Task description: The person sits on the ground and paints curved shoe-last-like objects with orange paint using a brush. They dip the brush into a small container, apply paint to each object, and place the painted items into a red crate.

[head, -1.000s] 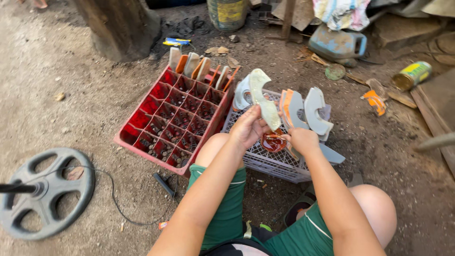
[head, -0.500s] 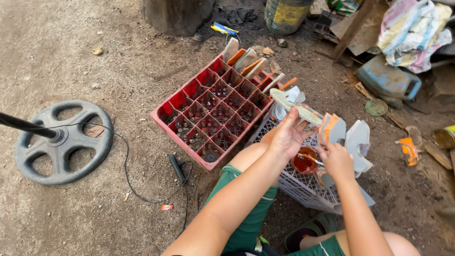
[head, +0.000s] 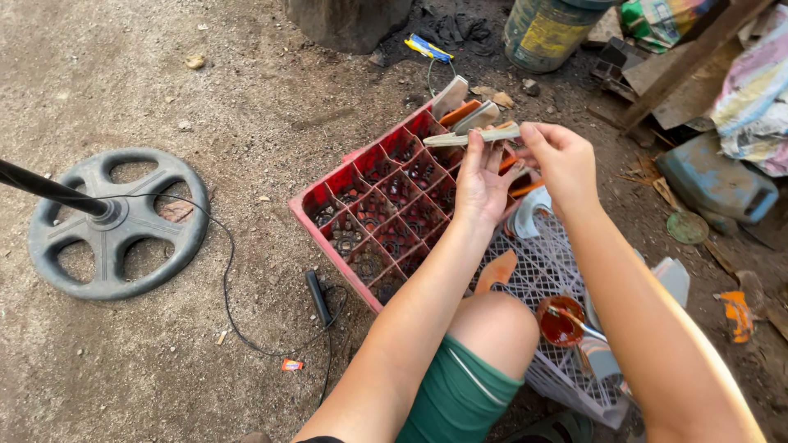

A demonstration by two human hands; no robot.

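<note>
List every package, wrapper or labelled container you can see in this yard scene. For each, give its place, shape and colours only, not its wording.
Labelled bucket: top centre-right on the ground, round, grey-green with a yellow label.
Small wrapper: on the dirt at lower centre, flat, orange and white.
Blue-yellow packet: top centre by the dark stump, long and flat.

Both hands, left [head: 480, 184] and right [head: 565, 160], hold a flat grey piece [head: 472, 137] level above a red crate [head: 386, 205], beside a white basket [head: 550, 271].
</note>
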